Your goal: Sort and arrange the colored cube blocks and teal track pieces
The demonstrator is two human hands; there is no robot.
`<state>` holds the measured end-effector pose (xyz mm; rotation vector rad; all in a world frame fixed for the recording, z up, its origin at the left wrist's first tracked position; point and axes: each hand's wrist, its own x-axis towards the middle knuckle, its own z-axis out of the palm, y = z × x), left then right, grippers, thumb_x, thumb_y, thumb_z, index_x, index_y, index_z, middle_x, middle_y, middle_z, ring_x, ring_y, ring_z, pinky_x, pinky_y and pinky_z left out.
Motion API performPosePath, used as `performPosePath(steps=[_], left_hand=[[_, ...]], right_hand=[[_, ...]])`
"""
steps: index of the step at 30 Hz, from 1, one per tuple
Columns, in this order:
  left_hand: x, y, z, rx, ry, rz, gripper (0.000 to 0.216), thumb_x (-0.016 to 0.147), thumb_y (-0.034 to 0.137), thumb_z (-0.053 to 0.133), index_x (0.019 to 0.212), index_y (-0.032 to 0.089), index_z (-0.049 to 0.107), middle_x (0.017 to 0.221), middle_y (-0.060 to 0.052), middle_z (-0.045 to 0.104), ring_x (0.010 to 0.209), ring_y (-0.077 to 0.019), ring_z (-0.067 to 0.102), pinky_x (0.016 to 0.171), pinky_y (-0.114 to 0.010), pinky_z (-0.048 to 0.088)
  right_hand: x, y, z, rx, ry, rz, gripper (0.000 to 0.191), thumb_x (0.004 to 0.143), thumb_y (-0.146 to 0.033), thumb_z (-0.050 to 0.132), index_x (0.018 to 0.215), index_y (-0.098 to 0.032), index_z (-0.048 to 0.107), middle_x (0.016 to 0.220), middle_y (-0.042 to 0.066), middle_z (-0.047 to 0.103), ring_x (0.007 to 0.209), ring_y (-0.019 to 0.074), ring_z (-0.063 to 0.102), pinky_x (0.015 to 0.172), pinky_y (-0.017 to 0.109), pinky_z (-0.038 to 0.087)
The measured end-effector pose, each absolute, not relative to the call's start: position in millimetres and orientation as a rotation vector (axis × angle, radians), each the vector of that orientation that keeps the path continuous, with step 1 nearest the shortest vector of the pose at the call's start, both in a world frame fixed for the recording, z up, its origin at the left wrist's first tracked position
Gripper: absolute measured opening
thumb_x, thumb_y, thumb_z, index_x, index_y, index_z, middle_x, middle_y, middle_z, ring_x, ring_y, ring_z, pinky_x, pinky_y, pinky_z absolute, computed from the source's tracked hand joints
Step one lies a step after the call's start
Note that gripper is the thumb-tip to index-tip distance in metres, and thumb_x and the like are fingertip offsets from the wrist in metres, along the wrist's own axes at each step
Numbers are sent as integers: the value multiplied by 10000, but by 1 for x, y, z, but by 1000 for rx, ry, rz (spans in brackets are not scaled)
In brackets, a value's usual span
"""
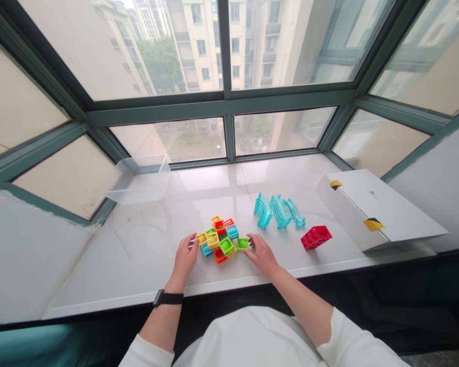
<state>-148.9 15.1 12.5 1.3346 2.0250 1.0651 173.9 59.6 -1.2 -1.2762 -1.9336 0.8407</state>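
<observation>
Right, both hands are low over the bench [137, 250], either side of the block cluster [221, 237]: left hand [185, 259] has fingertips at the yellow piece on its left edge, right hand [260, 252] at the green piece on its right edge. Grip is released on both sides, fingers spread and enclosing nothing. I can't tell if the tips touch the plastic or sit just beside it. The cluster is near the bench's front edge, centre: small hollow cube frames, some lying on others. My read is hard moulded plastic, light, stiff and not fragile, but glossy on a polished top, so it would slide before tipping. The pile looks loose, so a two-sided squeeze could scatter it. Best hold is per piece: pinch two opposite outer walls, or hook a fingertip into the open frame. The cyan curved pieces [277, 211], red block [315, 237] and white box [378, 209] are off to the right, and the clear tub [141, 179] is back left.
</observation>
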Motion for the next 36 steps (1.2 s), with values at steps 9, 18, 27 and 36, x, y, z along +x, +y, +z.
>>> performPosePath(steps=[9,18,27,36], left_hand=[[-95,14,36,1989,1943,946,727,877,557,743,1518,313,500,1623,-126,430,1483,-382,417,1230,-610,358],[-91,12,35,2120,1898,823,903,758,455,862,1555,346,452,1510,-118,504,1355,-377,491,1174,-587,406],[-85,7,35,2088,1920,914,873,797,386,818,1572,336,418,1455,-126,520,1348,-364,504,1155,-573,451],[-95,10,31,1995,1982,1015,690,928,382,682,1556,283,414,1539,-151,465,1414,-360,497,1165,-585,466]], right_hand=[[162,65,3,-1261,-2025,873,461,925,-104,556,1349,-256,656,1295,89,740,1137,248,709,1037,436,565],[144,80,8,-1280,-1785,1155,554,863,-18,504,1360,-238,610,1251,92,740,1064,202,760,996,399,608],[255,67,112,-1460,-1744,75,384,943,-223,583,1316,-254,668,1410,143,588,1391,348,499,1205,585,384],[352,70,97,-2079,-1814,316,453,897,-342,582,1333,-244,656,1336,132,602,1004,281,685,839,403,560]])
